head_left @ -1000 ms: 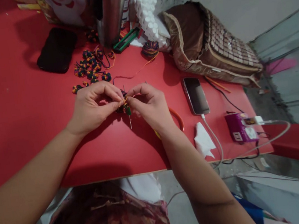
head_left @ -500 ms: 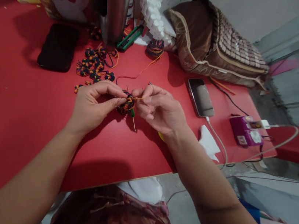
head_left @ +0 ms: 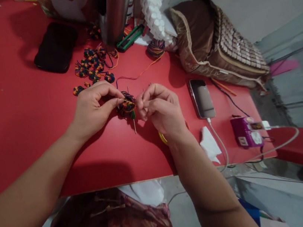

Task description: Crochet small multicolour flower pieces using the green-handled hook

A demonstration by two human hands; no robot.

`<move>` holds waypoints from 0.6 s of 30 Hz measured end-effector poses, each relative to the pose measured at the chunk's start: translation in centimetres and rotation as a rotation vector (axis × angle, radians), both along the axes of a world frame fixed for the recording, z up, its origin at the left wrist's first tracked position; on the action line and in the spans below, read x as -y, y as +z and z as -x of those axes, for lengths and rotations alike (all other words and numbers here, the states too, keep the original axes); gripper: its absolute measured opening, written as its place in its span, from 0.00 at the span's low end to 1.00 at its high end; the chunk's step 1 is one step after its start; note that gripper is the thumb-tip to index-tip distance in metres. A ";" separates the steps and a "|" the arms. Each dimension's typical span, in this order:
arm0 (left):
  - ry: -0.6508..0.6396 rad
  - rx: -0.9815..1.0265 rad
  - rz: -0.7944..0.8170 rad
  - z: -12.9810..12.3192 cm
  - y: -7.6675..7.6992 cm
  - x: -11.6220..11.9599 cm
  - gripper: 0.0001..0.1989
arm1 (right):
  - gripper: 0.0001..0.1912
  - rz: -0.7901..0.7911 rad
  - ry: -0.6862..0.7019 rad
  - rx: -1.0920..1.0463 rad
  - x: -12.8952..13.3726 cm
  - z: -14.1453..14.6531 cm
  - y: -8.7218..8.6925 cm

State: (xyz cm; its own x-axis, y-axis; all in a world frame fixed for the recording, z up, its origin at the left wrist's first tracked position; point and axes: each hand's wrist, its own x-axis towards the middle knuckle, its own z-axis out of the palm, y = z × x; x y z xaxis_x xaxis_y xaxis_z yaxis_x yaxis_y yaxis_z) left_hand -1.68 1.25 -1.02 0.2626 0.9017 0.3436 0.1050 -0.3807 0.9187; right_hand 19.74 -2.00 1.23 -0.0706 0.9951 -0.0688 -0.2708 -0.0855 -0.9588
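Note:
My left hand point(head_left: 91, 107) pinches a thin orange yarn strand point(head_left: 129, 101) between thumb and index finger. Facing it, my right hand point(head_left: 164, 108) has thumb and fingers pressed together at the strand's other end. Under the strand, on the red table, lies a dark multicoloured yarn bundle point(head_left: 124, 109). A slim metal tool with a green part point(head_left: 133, 115) sticks out from beside the bundle toward me. Part of a yellow ring-shaped handle point(head_left: 163, 138) shows beneath my right wrist. Small yarn pompoms point(head_left: 89, 64) in navy and orange lie beyond my left hand.
A yarn ball point(head_left: 156, 48) trails a strand toward my hands. Behind stand a steel bottle point(head_left: 116, 13) and a green cutter point(head_left: 130, 38). A black case point(head_left: 56, 48) lies left; a charging phone point(head_left: 202, 98), white paper point(head_left: 210, 144) and purple power box point(head_left: 246, 132) are right.
My right hand has turned slightly and its fingers have drawn in closer together. The orange strand now slants down to the right rather than running level. The left hand keeps its pinch.

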 end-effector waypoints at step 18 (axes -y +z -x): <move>-0.159 0.088 0.044 0.1 0.5 0.1 0.12 | 0.06 -0.302 0.042 0.346 -0.1 0.1 -1.9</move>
State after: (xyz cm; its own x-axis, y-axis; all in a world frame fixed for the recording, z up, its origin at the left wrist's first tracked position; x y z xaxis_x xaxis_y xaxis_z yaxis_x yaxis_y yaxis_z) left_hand -1.78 1.17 -0.54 0.3738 0.8657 0.3329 -0.0349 -0.3456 0.9377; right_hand 19.65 -1.88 -0.71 -0.1356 0.9710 0.1967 0.0674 0.2071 -0.9760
